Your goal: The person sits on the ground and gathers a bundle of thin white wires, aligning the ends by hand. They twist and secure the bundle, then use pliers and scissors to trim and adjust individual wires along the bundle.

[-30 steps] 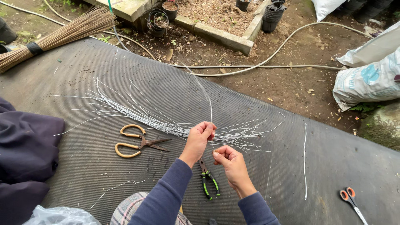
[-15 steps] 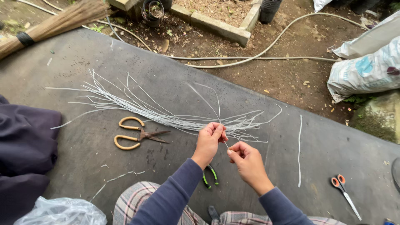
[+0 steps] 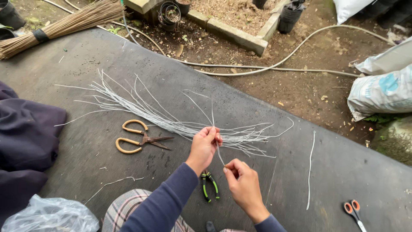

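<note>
Pinching one thin pale wire (image 3: 219,154) between them, the left hand (image 3: 205,145) and right hand (image 3: 243,184) hold it taut above a dark mat (image 3: 86,56). Behind lies the wire bundle (image 3: 163,122); brown-handled scissors (image 3: 137,139) lie left, green pliers (image 3: 209,184) below.

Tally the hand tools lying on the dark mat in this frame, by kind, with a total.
Scissors: 2, a tan-handled pair left of the left hand, and an orange-handled pair at the mat's right edge
Pliers: 1, green-handled, below the hands beside the right hand
Total: 3
</note>
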The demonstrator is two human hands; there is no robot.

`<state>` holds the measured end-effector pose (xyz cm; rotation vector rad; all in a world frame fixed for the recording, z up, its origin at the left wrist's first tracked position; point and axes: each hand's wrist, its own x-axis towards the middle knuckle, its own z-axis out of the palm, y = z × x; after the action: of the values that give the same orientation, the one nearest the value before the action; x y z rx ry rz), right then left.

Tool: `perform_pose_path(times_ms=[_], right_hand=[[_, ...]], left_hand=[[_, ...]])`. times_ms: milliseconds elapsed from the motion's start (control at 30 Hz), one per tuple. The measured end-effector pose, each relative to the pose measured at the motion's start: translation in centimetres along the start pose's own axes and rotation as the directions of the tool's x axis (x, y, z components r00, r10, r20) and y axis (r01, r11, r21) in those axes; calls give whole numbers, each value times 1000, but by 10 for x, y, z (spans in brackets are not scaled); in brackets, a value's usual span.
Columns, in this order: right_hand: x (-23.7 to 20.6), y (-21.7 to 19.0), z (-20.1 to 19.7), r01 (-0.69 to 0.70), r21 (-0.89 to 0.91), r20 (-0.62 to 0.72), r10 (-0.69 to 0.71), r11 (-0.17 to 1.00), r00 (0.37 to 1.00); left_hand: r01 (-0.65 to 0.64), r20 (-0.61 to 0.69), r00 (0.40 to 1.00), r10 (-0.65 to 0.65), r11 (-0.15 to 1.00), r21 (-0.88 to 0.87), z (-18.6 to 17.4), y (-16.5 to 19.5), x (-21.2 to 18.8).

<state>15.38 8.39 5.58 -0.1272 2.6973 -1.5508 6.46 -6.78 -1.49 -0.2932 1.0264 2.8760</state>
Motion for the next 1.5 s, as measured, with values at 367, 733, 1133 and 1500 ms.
perform_pose_path(times_ms=[367, 733, 1133, 1500], right_hand=[[-7, -15, 0, -73, -14, 118, 74, 997, 990], [-18, -24, 0, 93, -153, 101, -78, 984, 992], [-32, -7, -13, 8, -146, 212, 23, 989, 977], [-63, 71, -51, -126, -48, 320, 134, 991, 938]], left_hand=[[47, 29, 999, -43, 989, -140, -5, 41, 12], [-99, -14, 995, 98, 994, -56, -7, 57, 19], [-43, -12, 999, 42, 981, -191, -14, 74, 24], [26, 94, 996, -3, 968, -248, -13, 71, 23]])
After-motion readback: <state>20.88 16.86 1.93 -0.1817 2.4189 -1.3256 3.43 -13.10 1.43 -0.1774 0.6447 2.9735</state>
